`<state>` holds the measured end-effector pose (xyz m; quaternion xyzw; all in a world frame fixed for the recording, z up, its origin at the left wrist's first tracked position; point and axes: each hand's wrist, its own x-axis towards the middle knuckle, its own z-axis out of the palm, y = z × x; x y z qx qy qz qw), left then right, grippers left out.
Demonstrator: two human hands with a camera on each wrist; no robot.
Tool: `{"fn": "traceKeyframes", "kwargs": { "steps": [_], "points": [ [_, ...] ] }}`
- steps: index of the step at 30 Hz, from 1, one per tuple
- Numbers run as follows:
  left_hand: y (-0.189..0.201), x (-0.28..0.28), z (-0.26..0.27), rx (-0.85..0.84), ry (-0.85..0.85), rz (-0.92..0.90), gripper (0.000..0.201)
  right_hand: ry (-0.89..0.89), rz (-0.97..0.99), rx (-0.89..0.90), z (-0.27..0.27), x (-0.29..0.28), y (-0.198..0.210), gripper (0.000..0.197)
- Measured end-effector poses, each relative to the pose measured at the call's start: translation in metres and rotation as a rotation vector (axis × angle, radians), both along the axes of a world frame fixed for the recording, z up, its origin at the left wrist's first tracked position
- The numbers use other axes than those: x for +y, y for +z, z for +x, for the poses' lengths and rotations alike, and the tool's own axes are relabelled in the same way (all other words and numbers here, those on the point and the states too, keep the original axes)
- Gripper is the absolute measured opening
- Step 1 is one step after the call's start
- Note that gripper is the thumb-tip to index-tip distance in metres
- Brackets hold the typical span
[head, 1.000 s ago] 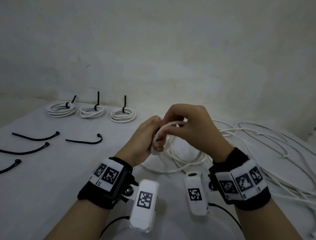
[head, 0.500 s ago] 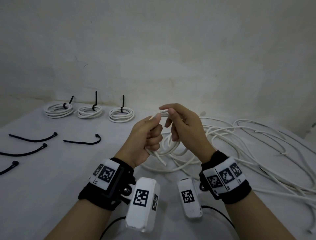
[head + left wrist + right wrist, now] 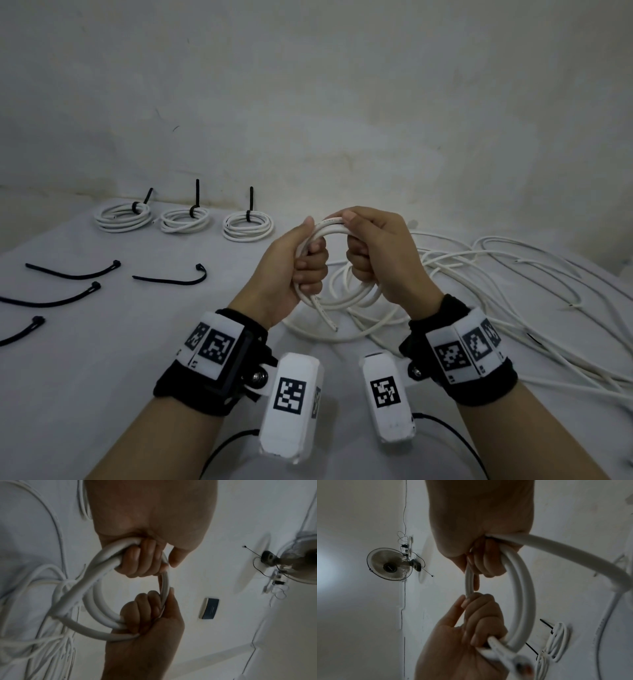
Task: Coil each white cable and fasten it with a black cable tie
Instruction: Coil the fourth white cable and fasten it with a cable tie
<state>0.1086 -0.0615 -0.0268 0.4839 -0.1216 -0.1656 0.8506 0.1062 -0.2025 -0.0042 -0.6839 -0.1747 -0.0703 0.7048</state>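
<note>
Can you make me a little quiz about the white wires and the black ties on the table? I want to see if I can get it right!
1. Count: how many finished coils sit in the row at the back of the table?
2. True or false: the left hand is picking up a loose black tie.
3. Pick one: the cable loop in the air is held by A) the right hand alone, B) both hands, C) no hand.

Key
1. Three, each with a black tie around it.
2. False. Both hands grip the white cable; four loose ties lie untouched on the left.
3. B.
</note>
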Motion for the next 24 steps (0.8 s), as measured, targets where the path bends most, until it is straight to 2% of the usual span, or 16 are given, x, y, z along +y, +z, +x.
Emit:
{"fn": "traceKeyframes", "kwargs": {
  "steps": [7,14,20,24],
  "points": [
    [-0.007,0.0,-0.002,0.007,-0.151,-0.182,0.047,-0.009,0.024,-0.14,0.001,-0.001,-0.006,0.028],
    [-0.011,-0.002,-0.004,0.077,-0.043,-0.257,0.047,0.032,-0.085,-0.274,0.002,-0.001,-0.01,0.025],
    [-0.01,0.0,-0.006,0.069,-0.01,-0.295,0.035,0.05,-0.111,-0.284,0.0,-0.001,-0.012,0.024],
    [-0.009,0.003,-0.003,0.069,0.043,-0.342,0.047,0.064,-0.147,-0.287,0.001,-0.002,-0.014,0.026]
  ]
}}
